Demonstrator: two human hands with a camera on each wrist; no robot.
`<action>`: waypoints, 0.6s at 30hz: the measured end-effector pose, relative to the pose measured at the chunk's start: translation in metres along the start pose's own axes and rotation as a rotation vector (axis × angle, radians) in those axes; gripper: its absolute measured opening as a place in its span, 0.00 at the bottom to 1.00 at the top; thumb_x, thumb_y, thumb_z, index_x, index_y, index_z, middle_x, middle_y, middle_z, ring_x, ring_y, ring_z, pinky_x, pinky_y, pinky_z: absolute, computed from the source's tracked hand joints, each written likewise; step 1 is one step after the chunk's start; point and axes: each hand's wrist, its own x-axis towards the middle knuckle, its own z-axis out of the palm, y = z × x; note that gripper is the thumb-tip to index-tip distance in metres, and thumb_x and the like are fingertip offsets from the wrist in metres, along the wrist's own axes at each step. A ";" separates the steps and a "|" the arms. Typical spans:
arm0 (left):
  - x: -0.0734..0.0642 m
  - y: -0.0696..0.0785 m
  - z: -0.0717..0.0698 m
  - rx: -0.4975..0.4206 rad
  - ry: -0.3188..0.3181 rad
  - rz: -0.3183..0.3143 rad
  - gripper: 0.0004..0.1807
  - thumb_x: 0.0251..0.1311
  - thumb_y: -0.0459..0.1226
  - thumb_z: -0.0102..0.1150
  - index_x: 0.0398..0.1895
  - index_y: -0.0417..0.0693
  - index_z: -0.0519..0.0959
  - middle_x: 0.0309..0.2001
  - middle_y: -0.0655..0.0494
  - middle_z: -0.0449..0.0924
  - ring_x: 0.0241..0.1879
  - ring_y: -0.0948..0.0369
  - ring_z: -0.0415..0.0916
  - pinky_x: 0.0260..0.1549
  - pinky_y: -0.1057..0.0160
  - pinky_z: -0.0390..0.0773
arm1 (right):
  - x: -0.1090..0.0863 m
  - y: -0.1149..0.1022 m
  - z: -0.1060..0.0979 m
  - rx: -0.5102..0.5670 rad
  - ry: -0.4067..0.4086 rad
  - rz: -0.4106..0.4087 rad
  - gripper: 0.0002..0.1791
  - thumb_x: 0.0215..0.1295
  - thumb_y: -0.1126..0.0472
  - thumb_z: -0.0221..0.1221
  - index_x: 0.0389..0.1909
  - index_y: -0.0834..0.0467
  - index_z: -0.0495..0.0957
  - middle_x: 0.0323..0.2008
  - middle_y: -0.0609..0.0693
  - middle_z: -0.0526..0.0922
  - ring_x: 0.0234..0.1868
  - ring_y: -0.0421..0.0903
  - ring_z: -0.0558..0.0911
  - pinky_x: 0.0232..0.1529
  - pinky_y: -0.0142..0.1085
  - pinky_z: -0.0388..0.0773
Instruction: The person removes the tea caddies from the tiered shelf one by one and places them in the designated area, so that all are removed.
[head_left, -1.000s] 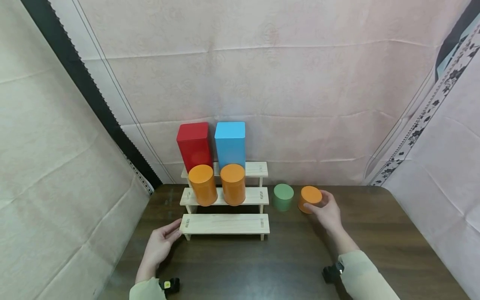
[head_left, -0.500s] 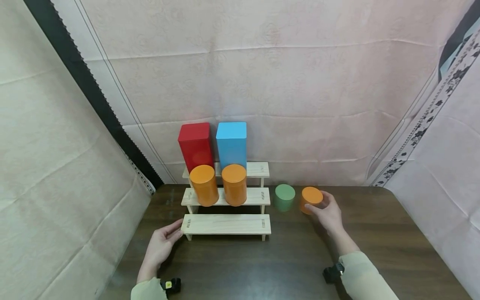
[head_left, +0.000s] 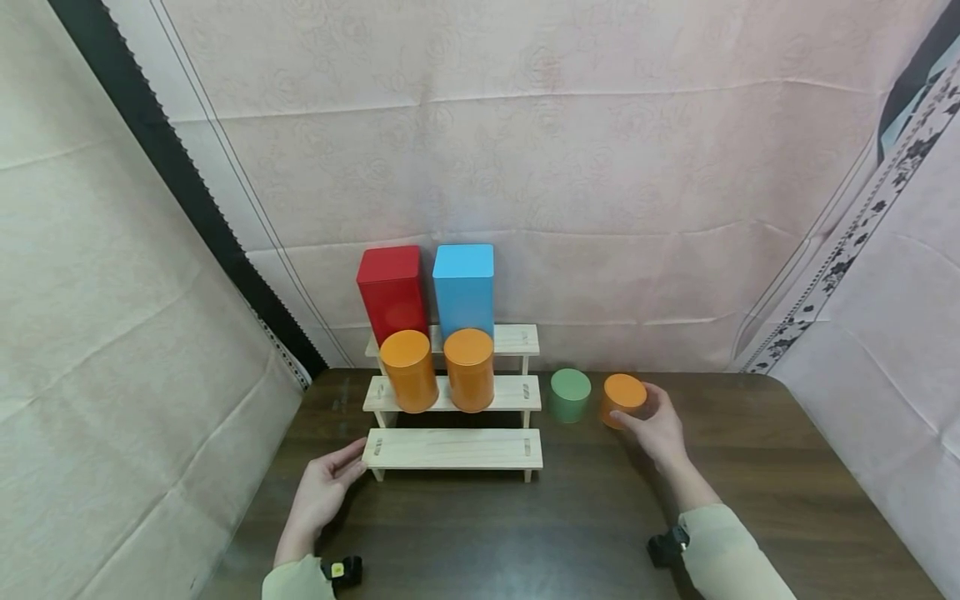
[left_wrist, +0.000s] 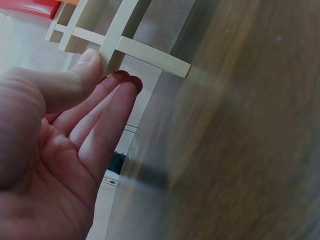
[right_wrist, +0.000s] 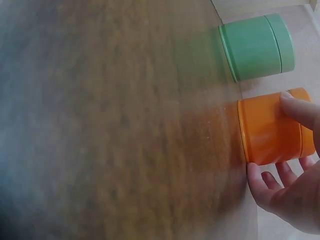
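Note:
A three-step wooden display stand (head_left: 456,450) stands on the table. My left hand (head_left: 321,493) pinches the left end of its lowest step, thumb and fingertips at the board's edge in the left wrist view. My right hand (head_left: 658,429) holds a short orange canister (head_left: 622,400), thumb on one side and fingers on the other; in the right wrist view this orange canister (right_wrist: 272,130) rests upright on the table. A short green canister (head_left: 568,395) stands just left of it, apart. Two taller orange canisters (head_left: 408,372) sit on the middle step.
On the top step stand a red box (head_left: 390,287) and a blue box (head_left: 463,287). The dark wooden table (head_left: 480,542) ends at a cloth-covered wall (head_left: 540,167) behind, with more cloth hanging at both sides.
The whole scene shifts very slightly to the right in the head view. Both hands keep their places on the stand and the orange canister.

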 end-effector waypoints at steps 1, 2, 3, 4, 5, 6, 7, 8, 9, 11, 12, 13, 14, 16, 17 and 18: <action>0.000 0.000 0.000 -0.005 0.001 -0.001 0.24 0.77 0.30 0.60 0.74 0.35 0.75 0.71 0.40 0.75 0.66 0.48 0.79 0.57 0.61 0.84 | 0.000 0.000 0.000 0.002 -0.002 0.002 0.53 0.65 0.54 0.77 0.82 0.63 0.56 0.76 0.67 0.66 0.74 0.66 0.68 0.73 0.61 0.70; 0.000 0.000 0.000 -0.005 0.000 0.001 0.25 0.77 0.30 0.60 0.74 0.35 0.75 0.71 0.40 0.75 0.66 0.48 0.79 0.57 0.62 0.84 | 0.000 0.000 0.000 0.008 -0.003 0.008 0.54 0.64 0.54 0.78 0.82 0.63 0.56 0.76 0.67 0.65 0.75 0.65 0.68 0.73 0.61 0.69; 0.000 0.000 0.000 -0.008 0.001 0.002 0.25 0.77 0.29 0.60 0.74 0.35 0.75 0.71 0.40 0.76 0.66 0.48 0.79 0.57 0.62 0.84 | 0.000 0.000 -0.001 0.012 -0.007 0.011 0.54 0.64 0.54 0.78 0.82 0.63 0.55 0.77 0.67 0.65 0.75 0.65 0.68 0.74 0.61 0.69; 0.000 0.000 0.000 -0.008 0.000 0.004 0.25 0.77 0.29 0.60 0.74 0.35 0.75 0.71 0.40 0.76 0.66 0.48 0.79 0.57 0.62 0.84 | 0.000 0.001 -0.001 0.016 -0.011 0.013 0.55 0.64 0.54 0.78 0.82 0.63 0.55 0.77 0.67 0.65 0.75 0.65 0.68 0.74 0.61 0.69; 0.000 0.000 0.000 -0.009 0.000 0.005 0.24 0.77 0.29 0.60 0.74 0.35 0.75 0.71 0.40 0.76 0.66 0.49 0.79 0.57 0.62 0.84 | 0.000 0.001 -0.001 0.018 -0.014 0.015 0.55 0.64 0.54 0.78 0.82 0.63 0.54 0.77 0.67 0.65 0.75 0.65 0.68 0.74 0.60 0.69; 0.000 0.000 0.000 -0.009 0.000 0.006 0.24 0.77 0.29 0.60 0.74 0.35 0.75 0.71 0.40 0.76 0.66 0.49 0.79 0.57 0.63 0.84 | -0.001 0.001 -0.001 0.021 -0.017 0.017 0.55 0.64 0.54 0.78 0.82 0.63 0.54 0.77 0.67 0.65 0.75 0.65 0.68 0.74 0.60 0.69; 0.000 -0.001 0.000 -0.010 0.000 0.007 0.24 0.77 0.29 0.60 0.74 0.35 0.75 0.71 0.40 0.76 0.66 0.49 0.79 0.57 0.63 0.84 | 0.000 0.002 -0.001 0.019 -0.018 0.019 0.55 0.64 0.54 0.78 0.82 0.63 0.54 0.77 0.67 0.64 0.75 0.65 0.68 0.74 0.60 0.69; 0.001 -0.001 0.000 -0.010 -0.001 0.008 0.24 0.77 0.29 0.60 0.74 0.36 0.75 0.71 0.40 0.76 0.66 0.49 0.79 0.57 0.63 0.84 | 0.000 0.002 -0.001 0.018 -0.019 0.020 0.55 0.64 0.53 0.78 0.82 0.63 0.54 0.77 0.67 0.64 0.75 0.65 0.68 0.74 0.60 0.69; 0.001 -0.001 0.000 -0.011 -0.001 0.007 0.24 0.77 0.29 0.60 0.74 0.36 0.75 0.71 0.40 0.76 0.66 0.49 0.79 0.57 0.62 0.84 | 0.000 0.002 -0.001 0.016 -0.019 0.020 0.55 0.64 0.54 0.78 0.82 0.63 0.54 0.77 0.67 0.64 0.75 0.65 0.68 0.74 0.60 0.69; 0.001 -0.001 0.000 -0.007 -0.001 0.005 0.24 0.77 0.29 0.60 0.74 0.35 0.75 0.72 0.40 0.75 0.66 0.49 0.79 0.57 0.62 0.83 | 0.000 0.002 -0.002 0.016 -0.019 0.022 0.55 0.64 0.54 0.78 0.82 0.63 0.54 0.78 0.67 0.64 0.75 0.65 0.68 0.74 0.60 0.68; 0.002 -0.001 0.000 -0.003 0.000 0.003 0.24 0.77 0.30 0.60 0.74 0.36 0.75 0.72 0.41 0.75 0.66 0.49 0.79 0.57 0.62 0.83 | 0.000 0.002 -0.002 0.016 -0.019 0.022 0.55 0.64 0.54 0.78 0.82 0.63 0.54 0.78 0.67 0.64 0.75 0.65 0.68 0.75 0.60 0.68; 0.002 -0.002 0.000 0.000 0.001 0.000 0.24 0.77 0.30 0.60 0.74 0.36 0.75 0.72 0.41 0.75 0.66 0.49 0.79 0.57 0.62 0.83 | 0.000 0.002 -0.002 0.018 -0.020 0.023 0.55 0.64 0.55 0.78 0.82 0.63 0.54 0.78 0.67 0.64 0.75 0.65 0.68 0.75 0.60 0.68; 0.002 -0.002 0.000 0.004 0.003 -0.002 0.24 0.77 0.30 0.60 0.74 0.36 0.75 0.72 0.41 0.76 0.66 0.49 0.79 0.57 0.62 0.83 | 0.000 0.002 -0.002 0.020 -0.023 0.022 0.55 0.64 0.55 0.78 0.82 0.63 0.54 0.78 0.67 0.64 0.75 0.65 0.68 0.75 0.60 0.68; 0.002 -0.002 0.001 0.010 0.006 -0.005 0.24 0.77 0.30 0.60 0.74 0.36 0.75 0.71 0.41 0.76 0.66 0.49 0.79 0.57 0.63 0.83 | 0.000 0.003 -0.001 0.024 -0.024 0.022 0.55 0.64 0.56 0.78 0.82 0.62 0.54 0.78 0.67 0.64 0.75 0.66 0.67 0.75 0.60 0.68; 0.002 -0.002 0.001 0.011 0.007 -0.005 0.24 0.77 0.30 0.60 0.74 0.36 0.75 0.71 0.41 0.76 0.66 0.49 0.79 0.57 0.63 0.83 | 0.000 0.004 -0.001 0.025 -0.026 0.022 0.55 0.64 0.57 0.78 0.82 0.62 0.54 0.78 0.67 0.64 0.76 0.66 0.67 0.75 0.60 0.68; 0.002 -0.002 0.000 0.009 0.007 -0.004 0.24 0.77 0.30 0.60 0.74 0.36 0.75 0.71 0.41 0.76 0.66 0.49 0.79 0.57 0.63 0.83 | 0.000 0.004 -0.001 0.025 -0.028 0.023 0.55 0.64 0.57 0.78 0.82 0.62 0.54 0.78 0.67 0.64 0.76 0.66 0.67 0.75 0.60 0.68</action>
